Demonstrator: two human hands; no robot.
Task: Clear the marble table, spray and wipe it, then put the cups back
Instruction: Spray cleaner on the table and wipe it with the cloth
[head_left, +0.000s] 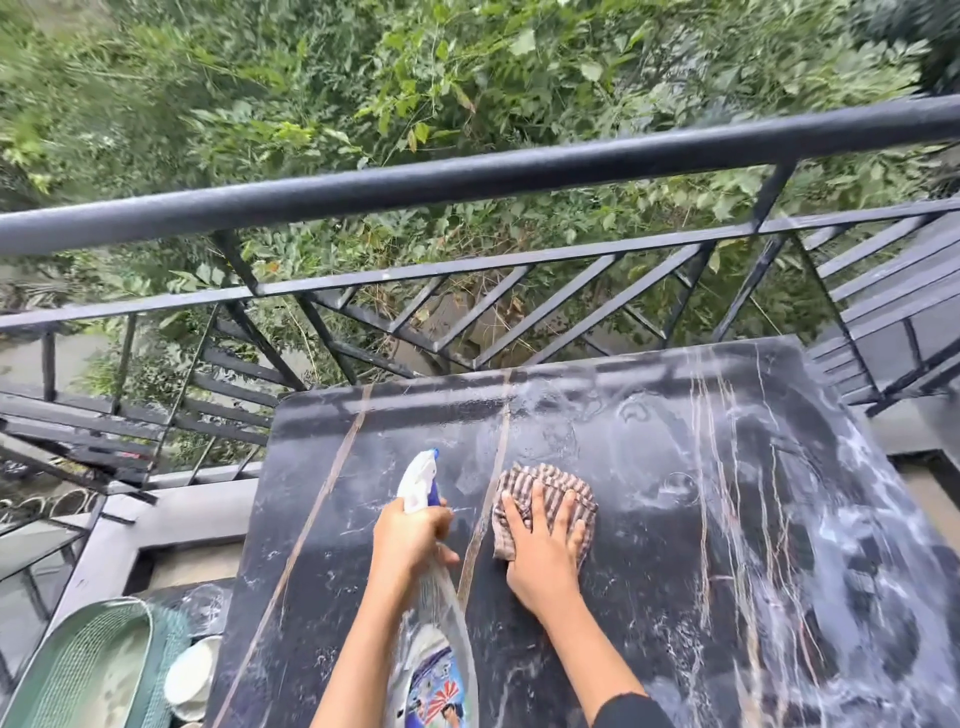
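The black marble table (649, 597) with tan veins fills the lower right, and its top is wet and streaked. My left hand (410, 535) grips the neck of a clear spray bottle (434, 623) with a white and blue nozzle, held above the table's left part and pointing away from me. My right hand (543, 551) presses flat, fingers spread, on a striped brown and white cloth (545, 486) lying on the marble near the middle. A white cup (195, 678) sits low at the left, beside the table.
A black metal railing (467, 176) runs along the table's far edge, with dense green foliage beyond. A green mesh chair (88, 670) stands at the lower left. A grey ledge (171, 514) lies left of the table.
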